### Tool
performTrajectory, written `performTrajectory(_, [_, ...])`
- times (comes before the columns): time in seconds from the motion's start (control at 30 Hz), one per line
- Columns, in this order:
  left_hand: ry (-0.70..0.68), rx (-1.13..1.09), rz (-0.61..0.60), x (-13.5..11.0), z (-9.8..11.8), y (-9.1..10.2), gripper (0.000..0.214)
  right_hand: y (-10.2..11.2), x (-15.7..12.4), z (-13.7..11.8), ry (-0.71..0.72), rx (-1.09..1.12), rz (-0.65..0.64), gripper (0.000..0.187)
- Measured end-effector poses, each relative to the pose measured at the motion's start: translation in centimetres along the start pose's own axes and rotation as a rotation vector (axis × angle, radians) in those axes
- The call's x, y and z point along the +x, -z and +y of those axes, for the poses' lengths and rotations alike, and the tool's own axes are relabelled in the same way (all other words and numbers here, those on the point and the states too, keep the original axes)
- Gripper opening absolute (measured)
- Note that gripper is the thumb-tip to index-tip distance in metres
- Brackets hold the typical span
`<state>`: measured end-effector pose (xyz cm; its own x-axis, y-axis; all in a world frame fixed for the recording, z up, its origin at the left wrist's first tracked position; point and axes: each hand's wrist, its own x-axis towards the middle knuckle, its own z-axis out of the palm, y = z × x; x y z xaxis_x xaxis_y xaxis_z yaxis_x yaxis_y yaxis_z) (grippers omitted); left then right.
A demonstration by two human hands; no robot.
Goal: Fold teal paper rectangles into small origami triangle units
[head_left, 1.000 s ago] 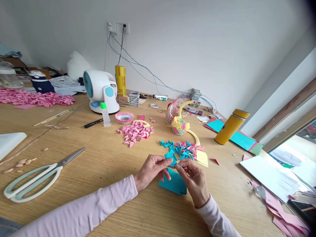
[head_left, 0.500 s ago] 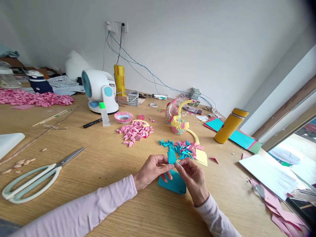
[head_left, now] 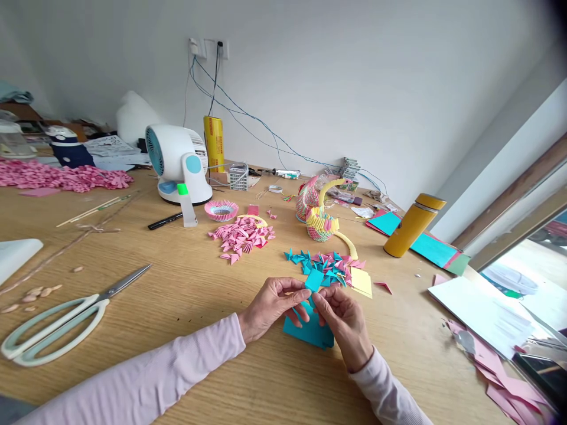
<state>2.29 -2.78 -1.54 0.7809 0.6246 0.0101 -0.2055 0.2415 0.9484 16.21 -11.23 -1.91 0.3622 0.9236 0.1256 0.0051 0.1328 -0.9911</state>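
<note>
white wall, wired socket, long wooden table [head_left: 177, 295] under a wide spread of craft goods.

- desk fan [head_left: 177, 162], white and blue, far left of centre, upright.
- scissors [head_left: 66, 316], pale green handles, lying flat at my left, well apart from my hands.
- mustard flask [head_left: 414, 225], tilted, at right, beside teal sheets.
- folded-paper swan [head_left: 319, 215], pink and yellow, past the piles, upright.
- pile of pink folded units [head_left: 243, 236], centre.
- pile of teal and pink folded units [head_left: 325, 265], just beyond my fingers.
- stack of teal paper rectangles [head_left: 310, 330], flat on the table, directly under my hands.
- my left hand [head_left: 270, 304], fingers closed narrow on the left edge of the teal paper slip [head_left: 313, 280].
- my right hand [head_left: 345, 321], thumb and forefinger pinched on the slip's lower right part.
- teal paper slip, the smallest item, held between both hands just above the stack, tilted up.

handling, as i judge it: the slip is very light, thin and limp, creases readily, tears if pulled. best held at opposite edges by the fingertips, light pressure, with the middle left free for the fold.
</note>
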Motion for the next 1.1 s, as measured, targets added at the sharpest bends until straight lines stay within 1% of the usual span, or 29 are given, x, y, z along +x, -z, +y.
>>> performTrajectory(0.1, [0.004,0.016,-0.022,-0.1,0.2,0.0,0.030,0.1,0.0,-0.1,0.025,0.009,0.024,0.036])
performTrajectory(0.23, [-0.022,0.076,-0.042,-0.1,0.5,-0.2,0.033,0.4,0.1,-0.1,0.045,-0.039,0.054,0.035])
performTrajectory(0.4, [-0.011,0.162,-0.024,-0.1,0.6,-0.3,0.035,0.8,0.3,0.6,0.033,0.063,0.039,0.032])
performTrajectory(0.57, [-0.022,0.180,-0.015,-0.1,0.4,-0.1,0.035,1.0,0.3,1.0,0.049,0.101,0.000,0.022])
performTrajectory(0.7, [-0.014,0.149,0.001,-0.1,0.3,0.0,0.035,1.1,0.3,0.6,0.096,0.030,-0.028,0.015])
performTrajectory(0.87, [0.009,0.131,0.002,-0.2,0.5,0.0,0.034,1.4,0.4,0.1,0.158,-0.088,-0.051,0.018])
performTrajectory(1.1, [0.037,0.169,-0.012,-0.1,0.6,0.1,0.037,1.9,0.5,0.2,0.203,-0.159,-0.109,0.017])
